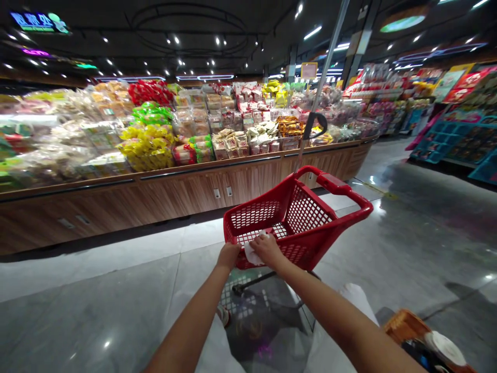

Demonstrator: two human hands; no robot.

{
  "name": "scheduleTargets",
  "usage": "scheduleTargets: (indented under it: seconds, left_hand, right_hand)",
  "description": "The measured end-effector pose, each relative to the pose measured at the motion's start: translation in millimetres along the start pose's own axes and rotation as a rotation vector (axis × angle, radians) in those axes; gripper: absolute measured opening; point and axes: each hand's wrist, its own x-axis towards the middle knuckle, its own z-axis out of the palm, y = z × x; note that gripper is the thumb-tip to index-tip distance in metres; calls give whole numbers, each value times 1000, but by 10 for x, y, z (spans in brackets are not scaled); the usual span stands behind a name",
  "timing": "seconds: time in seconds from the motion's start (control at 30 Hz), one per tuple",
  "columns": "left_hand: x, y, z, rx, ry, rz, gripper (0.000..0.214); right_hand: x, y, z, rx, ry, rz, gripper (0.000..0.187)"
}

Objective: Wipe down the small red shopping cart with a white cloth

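Note:
A red plastic shopping cart basket (pixel 306 217) stands in front of me on a grey tiled floor. My left hand (pixel 228 255) is closed over the near rim of the basket. My right hand (pixel 267 249) rests on the same rim and presses a white cloth or tissue (pixel 251 254) against it, fingers curled. Both forearms reach forward from the bottom of the view. The basket's inside looks empty apart from the white cloth at the rim.
A long wooden display counter (pixel 186 191) piled with packaged snacks (pixel 147 145) runs across the left and middle. A metal pole (pixel 322 83) rises behind the cart. Blue racks (pixel 446 140) stand at right. A wicker basket (pixel 406 325) sits at lower right.

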Motion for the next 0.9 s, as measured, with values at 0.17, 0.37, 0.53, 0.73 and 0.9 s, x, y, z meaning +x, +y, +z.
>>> scheduleTargets:
  seconds: [0.17, 0.37, 0.53, 0.73, 0.9]
  left_hand:
    - [-81, 440, 244, 95, 21, -1, 27]
    - [-127, 625, 306, 82, -1, 514, 47]
    - [145, 498, 97, 223, 86, 558, 42]
    - [181, 702, 360, 335, 118, 371, 23]
    - [87, 779, 581, 289, 174, 315, 17]
  right_hand:
    - [-232, 484, -85, -21, -49, -85, 22]
    - [-817, 950, -140, -31, -30, -58, 31]
    - [-1182, 895, -15, -23, -8, -156, 26]
    - [-1259, 418, 305, -53, 162, 122, 26]
    - [-1124, 95, 460, -82, 217, 418, 18]
